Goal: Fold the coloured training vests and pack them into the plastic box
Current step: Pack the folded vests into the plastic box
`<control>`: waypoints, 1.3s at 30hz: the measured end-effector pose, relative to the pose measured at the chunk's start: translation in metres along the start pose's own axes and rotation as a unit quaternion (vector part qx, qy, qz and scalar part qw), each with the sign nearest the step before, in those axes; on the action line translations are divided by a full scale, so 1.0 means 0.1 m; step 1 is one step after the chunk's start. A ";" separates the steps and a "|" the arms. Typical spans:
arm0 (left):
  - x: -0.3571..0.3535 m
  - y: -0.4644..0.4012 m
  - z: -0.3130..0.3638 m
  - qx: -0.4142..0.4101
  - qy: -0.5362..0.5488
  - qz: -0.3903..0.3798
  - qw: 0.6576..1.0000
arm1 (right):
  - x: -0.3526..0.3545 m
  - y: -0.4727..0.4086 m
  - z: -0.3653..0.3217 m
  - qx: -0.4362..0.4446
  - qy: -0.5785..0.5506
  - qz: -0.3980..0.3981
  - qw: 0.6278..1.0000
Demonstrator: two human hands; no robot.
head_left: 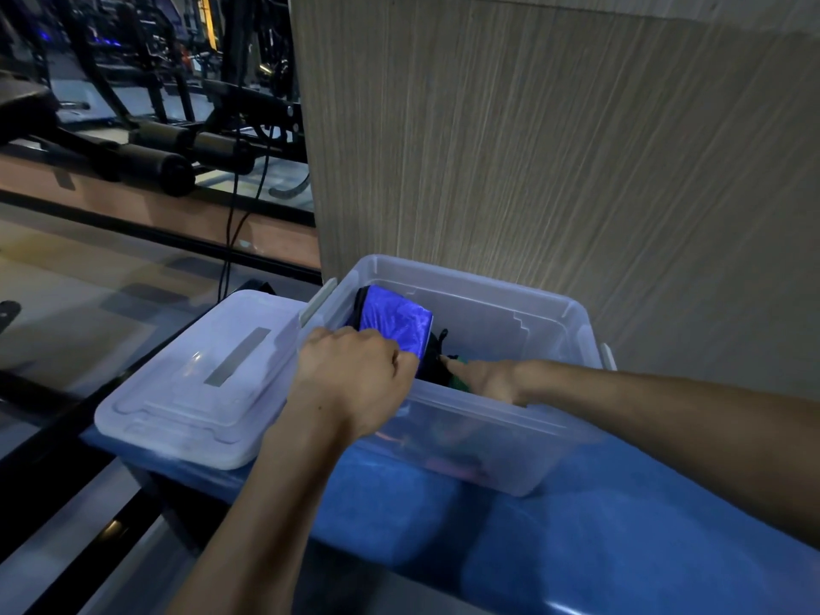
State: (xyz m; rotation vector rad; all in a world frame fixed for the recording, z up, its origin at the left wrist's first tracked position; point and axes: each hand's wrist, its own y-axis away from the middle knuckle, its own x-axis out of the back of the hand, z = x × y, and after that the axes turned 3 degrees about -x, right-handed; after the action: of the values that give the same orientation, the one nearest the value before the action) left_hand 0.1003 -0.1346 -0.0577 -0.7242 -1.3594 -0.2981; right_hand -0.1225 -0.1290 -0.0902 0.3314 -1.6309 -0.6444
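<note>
A clear plastic box stands on a blue padded surface. My left hand grips the near edge of a folded blue vest with black trim, held at the box's left end. Inside the box, my right hand reaches in with fingers extended and presses on a green vest with black trim. Darker folded fabric shows dimly through the box's front wall.
The box's lid lies flat just left of the box. A wood-grain panel rises right behind the box. Gym machines stand at the far left. The blue pad extends toward me.
</note>
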 end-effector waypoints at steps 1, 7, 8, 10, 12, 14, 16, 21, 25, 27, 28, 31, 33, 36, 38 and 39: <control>0.00 0.00 0.00 0.000 0.000 0.002 1.000 | 0.05 0.03 0.02 -0.015 0.004 -0.007 1.000; -0.01 0.00 -0.01 -0.001 0.007 0.007 1.000 | 0.13 0.07 -0.04 0.032 0.119 0.060 0.991; -0.01 0.00 -0.01 -0.001 0.008 0.009 1.000 | 0.12 0.03 -0.06 0.049 0.143 0.063 0.986; -0.01 0.00 -0.01 -0.002 0.005 0.012 1.000 | 0.12 -0.01 -0.11 0.067 0.200 0.060 0.976; -0.01 -0.01 -0.01 -0.002 0.003 0.012 1.000 | 0.16 -0.02 -0.13 0.069 0.244 0.063 0.965; -0.01 -0.02 -0.01 -0.001 0.001 0.009 1.000 | 0.19 -0.04 -0.14 0.052 0.282 0.045 0.957; -0.01 -0.02 0.00 0.001 0.005 0.010 1.000 | 0.20 -0.08 -0.15 0.037 0.317 0.026 0.947; -0.01 -0.02 0.01 0.005 0.000 0.010 1.000 | 0.18 -0.14 -0.15 0.036 0.349 0.019 0.936; -0.02 -0.02 -0.01 0.009 0.010 0.011 1.000 | 0.18 -0.14 -0.09 0.077 0.252 0.094 0.960; -0.02 -0.02 -0.01 0.008 0.011 0.018 1.000 | 0.22 -0.10 -0.06 0.107 0.187 0.169 0.962; -0.03 -0.02 -0.01 0.007 0.012 0.020 1.000 | 0.24 -0.08 -0.05 0.121 0.173 0.190 0.959; -0.05 -0.02 -0.02 0.002 0.008 0.028 1.000 | 0.23 -0.04 -0.08 0.126 0.180 0.169 0.961; -0.08 -0.02 -0.04 -0.004 -0.005 0.038 0.999 | 0.17 -0.04 -0.09 0.108 0.174 0.140 0.969; -0.09 -0.03 -0.04 -0.004 0.001 0.036 0.999 | 0.18 0.01 -0.09 0.100 0.119 0.119 0.981; -0.08 -0.03 -0.03 -0.003 0.007 0.032 0.999 | 0.23 0.08 -0.10 0.107 0.048 0.142 0.983; -0.08 -0.03 -0.03 -0.002 0.006 0.033 0.999 | 0.25 0.09 -0.10 0.096 0.033 0.165 0.981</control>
State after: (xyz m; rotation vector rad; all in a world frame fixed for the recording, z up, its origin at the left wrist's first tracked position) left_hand 0.0993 -0.1408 -0.0642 -0.7680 -1.3202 -0.2523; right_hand -0.1156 -0.1377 -0.0644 0.2110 -1.6405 -0.2228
